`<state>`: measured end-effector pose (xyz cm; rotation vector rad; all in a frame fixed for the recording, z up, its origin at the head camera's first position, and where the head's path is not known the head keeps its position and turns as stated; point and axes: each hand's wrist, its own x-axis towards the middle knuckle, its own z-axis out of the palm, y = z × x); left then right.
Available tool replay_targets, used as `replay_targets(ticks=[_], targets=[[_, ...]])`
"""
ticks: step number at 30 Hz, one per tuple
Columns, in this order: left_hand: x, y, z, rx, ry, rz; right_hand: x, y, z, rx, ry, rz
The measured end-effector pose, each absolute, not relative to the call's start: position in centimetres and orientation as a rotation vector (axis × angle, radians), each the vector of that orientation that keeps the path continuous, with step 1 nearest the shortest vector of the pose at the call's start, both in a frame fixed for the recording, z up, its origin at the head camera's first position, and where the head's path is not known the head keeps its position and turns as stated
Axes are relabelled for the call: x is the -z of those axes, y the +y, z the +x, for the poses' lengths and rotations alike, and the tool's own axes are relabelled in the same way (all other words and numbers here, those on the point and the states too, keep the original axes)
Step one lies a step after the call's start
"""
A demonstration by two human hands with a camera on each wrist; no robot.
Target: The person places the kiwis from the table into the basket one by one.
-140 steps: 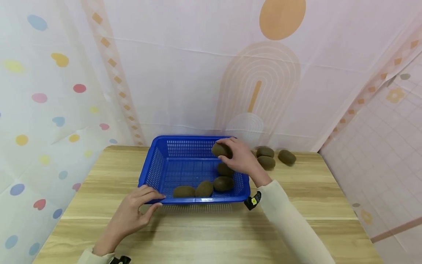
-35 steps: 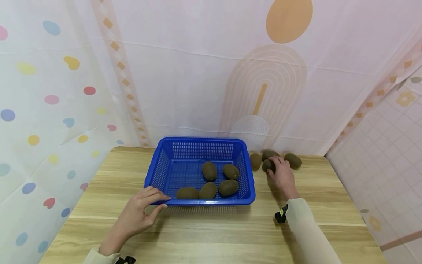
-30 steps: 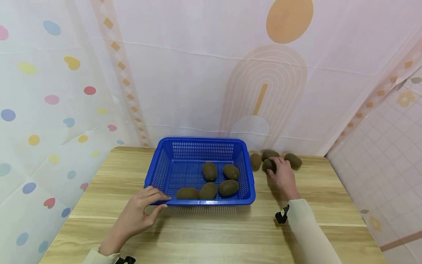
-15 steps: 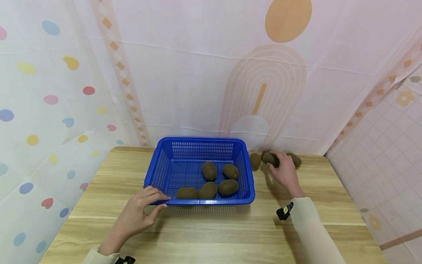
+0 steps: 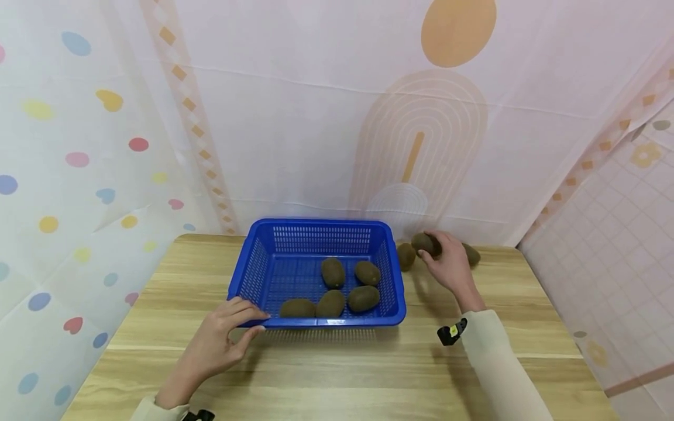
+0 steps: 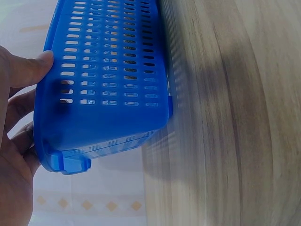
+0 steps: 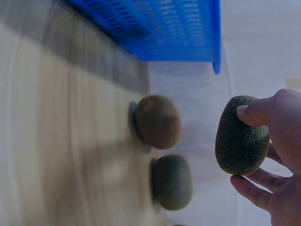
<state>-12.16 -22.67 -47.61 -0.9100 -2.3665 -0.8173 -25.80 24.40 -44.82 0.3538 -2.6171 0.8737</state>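
Observation:
A blue slotted plastic basket [image 5: 316, 321] stands on the wooden table. Fingers and thumb of my left hand [image 5: 223, 336] pinch its front rim near the left corner; the left wrist view shows the thumb over the rim of the basket [image 6: 106, 94]. My right hand [image 5: 450, 263] grips a brown fuzzy kiwi [image 7: 242, 136], raised off the table to the right of the basket. Below it in the right wrist view are two kiwis on the table, one nearer the basket [image 7: 159, 121] and another beside it [image 7: 172, 182]. Inside the basket lie several kiwis [image 5: 333, 272], towards the front and right.
Another kiwi [image 5: 470, 255] lies at the table's back right, partly behind the right hand. A patterned cloth [image 5: 295, 117] hangs right behind the table [image 5: 337, 374], and more cloth closes off both sides.
The right hand earlier put a kiwi into the basket and went back to the pile. Over the last second it has lifted another kiwi up and slightly left. The left hand stays on the rim.

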Motion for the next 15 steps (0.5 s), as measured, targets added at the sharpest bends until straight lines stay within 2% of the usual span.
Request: replay_targets(ticks=[15], targets=[[47.9,-22.7,-12.4,0.819,-2.358,-0.910,41.3,21.1,-25.9,-0.911,-2.572,0.494]])
